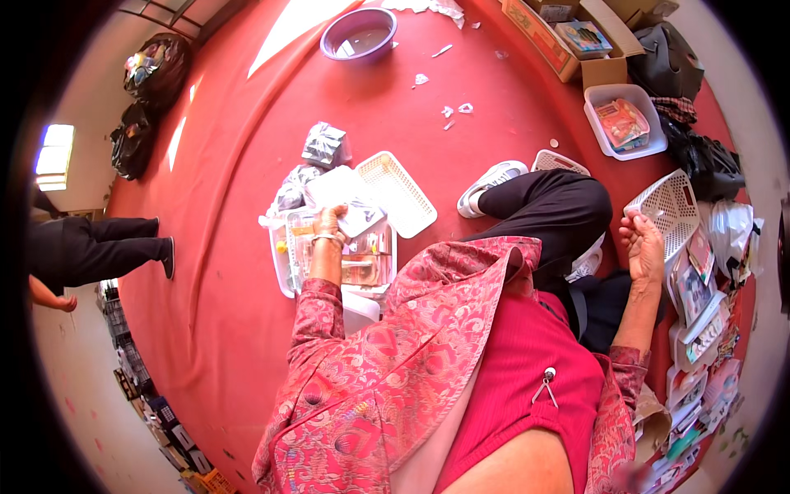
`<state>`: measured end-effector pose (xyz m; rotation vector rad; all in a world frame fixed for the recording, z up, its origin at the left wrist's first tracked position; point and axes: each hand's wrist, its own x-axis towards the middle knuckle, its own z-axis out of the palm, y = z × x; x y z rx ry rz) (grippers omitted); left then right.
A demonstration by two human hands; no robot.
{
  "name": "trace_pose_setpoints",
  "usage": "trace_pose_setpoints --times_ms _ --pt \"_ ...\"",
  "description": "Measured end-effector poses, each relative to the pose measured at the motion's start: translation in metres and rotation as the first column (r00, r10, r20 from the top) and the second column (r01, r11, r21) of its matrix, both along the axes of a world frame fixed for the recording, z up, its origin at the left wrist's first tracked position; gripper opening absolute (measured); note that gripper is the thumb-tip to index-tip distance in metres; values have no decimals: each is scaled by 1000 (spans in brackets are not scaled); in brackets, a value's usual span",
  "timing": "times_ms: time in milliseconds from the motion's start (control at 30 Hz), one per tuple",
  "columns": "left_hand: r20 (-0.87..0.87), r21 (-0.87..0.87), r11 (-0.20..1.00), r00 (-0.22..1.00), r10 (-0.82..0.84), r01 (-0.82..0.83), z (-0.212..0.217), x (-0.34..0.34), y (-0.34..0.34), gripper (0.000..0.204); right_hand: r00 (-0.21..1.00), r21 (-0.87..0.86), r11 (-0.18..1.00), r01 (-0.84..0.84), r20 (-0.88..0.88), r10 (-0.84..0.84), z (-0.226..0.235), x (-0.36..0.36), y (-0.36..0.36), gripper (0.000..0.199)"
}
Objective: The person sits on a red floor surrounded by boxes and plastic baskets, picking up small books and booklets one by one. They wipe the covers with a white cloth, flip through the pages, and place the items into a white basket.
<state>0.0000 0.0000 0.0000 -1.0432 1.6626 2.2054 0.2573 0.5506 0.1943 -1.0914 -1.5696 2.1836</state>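
Note:
My left hand, a bracelet at its wrist, is above a white basket of small packaged goods. Its fingers are curled at the edge of a white sheet; what they grip is partly hidden. A second white basket, shallow and perforated, lies just to the right. Behind them sit a silvery wrapped bundle and a crumpled plastic bag. Out to the right, my right hand is raised with fingers bent and tips together, beside a tall perforated white basket. Anything in its fingertips is too small to name.
A purple basin stands far off on the red floor covering. At far right are a cardboard box and a white tub of packets. Packages line the right side. Another person stands at left.

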Motion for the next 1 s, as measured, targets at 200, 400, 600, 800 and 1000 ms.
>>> trace_pose_setpoints --times_ms 200,400,600,800,1000 --pt "6 56 998 1000 -25 25 -3 -7 35 18 987 -6 1000 3 158 -2 -36 -2 -8 20" --pt "54 -55 981 980 191 -188 -4 -26 57 21 977 -28 997 70 202 -63 -37 0 -5 20" --pt "84 126 943 950 300 -309 -35 -41 -10 38 982 -61 997 50 184 -38 -50 -1 -11 15" --pt "252 274 892 922 293 -358 -28 -58 -34 36 984 -88 996 29 177 -13 -57 -5 -10 13" --pt "197 80 811 807 557 -580 5 -120 -88 43 977 -63 996 55 212 -41 -48 -5 -13 13"
